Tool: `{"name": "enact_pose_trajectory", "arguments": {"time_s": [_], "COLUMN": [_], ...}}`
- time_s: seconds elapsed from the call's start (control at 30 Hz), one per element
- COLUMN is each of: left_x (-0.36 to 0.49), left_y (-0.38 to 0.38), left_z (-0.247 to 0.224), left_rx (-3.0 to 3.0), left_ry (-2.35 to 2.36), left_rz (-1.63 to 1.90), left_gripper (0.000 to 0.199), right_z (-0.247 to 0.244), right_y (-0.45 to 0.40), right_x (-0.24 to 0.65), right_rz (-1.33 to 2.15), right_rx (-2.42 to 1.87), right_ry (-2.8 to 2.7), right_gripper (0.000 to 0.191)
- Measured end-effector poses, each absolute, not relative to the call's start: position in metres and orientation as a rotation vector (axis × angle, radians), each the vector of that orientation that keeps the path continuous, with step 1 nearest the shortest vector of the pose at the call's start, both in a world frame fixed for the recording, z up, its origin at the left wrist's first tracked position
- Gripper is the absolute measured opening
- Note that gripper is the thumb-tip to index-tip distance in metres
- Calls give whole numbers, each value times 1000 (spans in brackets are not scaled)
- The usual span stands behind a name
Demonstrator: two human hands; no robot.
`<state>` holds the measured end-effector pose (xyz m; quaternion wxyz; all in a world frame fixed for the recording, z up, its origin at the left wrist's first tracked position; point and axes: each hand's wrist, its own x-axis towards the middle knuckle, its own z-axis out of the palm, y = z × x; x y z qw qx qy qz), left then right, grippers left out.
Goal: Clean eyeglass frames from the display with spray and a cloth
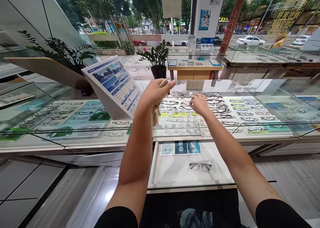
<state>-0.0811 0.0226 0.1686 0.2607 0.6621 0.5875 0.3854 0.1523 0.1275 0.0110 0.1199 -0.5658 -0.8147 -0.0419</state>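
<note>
Clutching beige cloth [155,116], left hand [155,92] bent inward

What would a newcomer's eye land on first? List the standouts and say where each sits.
First comes the left hand holding what looks like a beige cloth above the glass counter, with the right hand over rows of eyeglasses. Next comes the blue-and-white sign standing on the counter, left of the hands. Then comes one pair of glasses by itself in the open drawer, low in the picture.
</note>
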Motion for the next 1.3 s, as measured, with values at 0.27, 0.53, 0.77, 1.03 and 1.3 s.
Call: {"name": "enact_pose_trajectory", "arguments": {"time_s": [0.27,0.53,0.77,1.03,1.3], "left_x": [-82,-85,-83,-82,-80], "left_y": [27,29,27,24,24], "left_z": [165,162,163,165,164], "left_rx": [1813,1777,1771,1766,1714], "left_ry": [1566,1505,1518,1531,1500], "left_rz": [1046,1096,1085,1070,1070], "left_gripper": [40,43,42,42,42], "right_z": [10,15,15,14,11], "right_y": [130,127,127,127,127], "right_x": [158,161,161,160,156], "right_rz": [-90,-50,-15,44,52], "right_rx": [-1683,-1652,-1668,-1682,-1664], "right_ry": [-2375,-2387,-2395,-2399,-2418], "right_gripper": [25,23,23,43,49]}}
